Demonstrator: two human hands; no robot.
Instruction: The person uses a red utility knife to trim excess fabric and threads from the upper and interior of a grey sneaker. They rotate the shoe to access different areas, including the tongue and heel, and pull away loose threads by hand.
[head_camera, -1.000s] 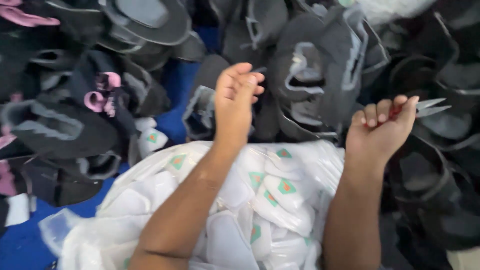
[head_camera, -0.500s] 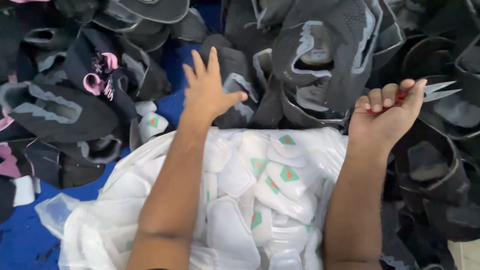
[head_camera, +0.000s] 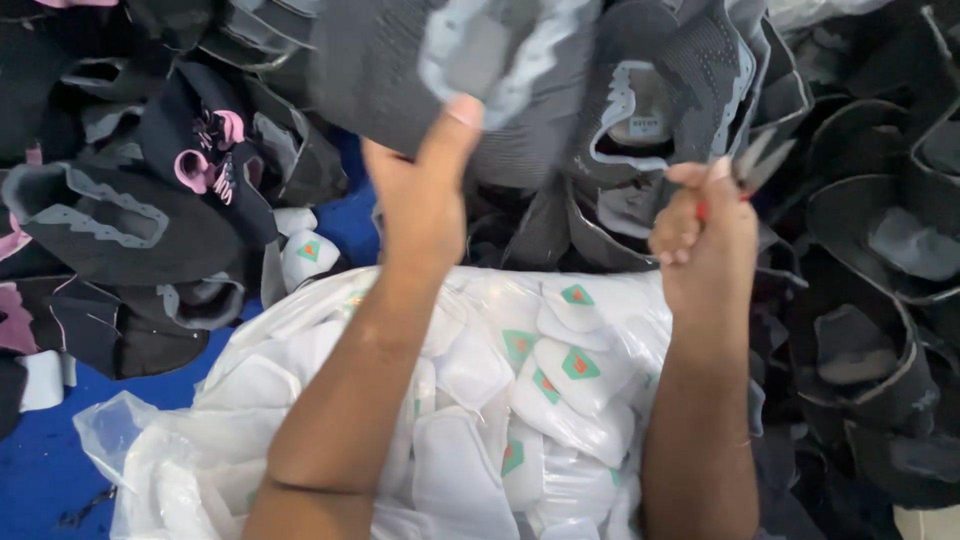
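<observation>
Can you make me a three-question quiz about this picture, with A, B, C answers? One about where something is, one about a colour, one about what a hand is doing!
1. Where is the clear bag of white pieces?
A. under the person's arms
B. on a shelf
C. inside a box

2. What colour is the surface under the piles?
A. yellow
B. blue
C. white

3. What is the left hand doing?
A. lying flat and empty
B. gripping a dark knit shoe upper
C. holding a cup

Answers: 1 A, both forearms lie across it. 2 B, blue shows at lower left. 3 B, its thumb presses on the fabric, while the right hand holds small snips.
</observation>
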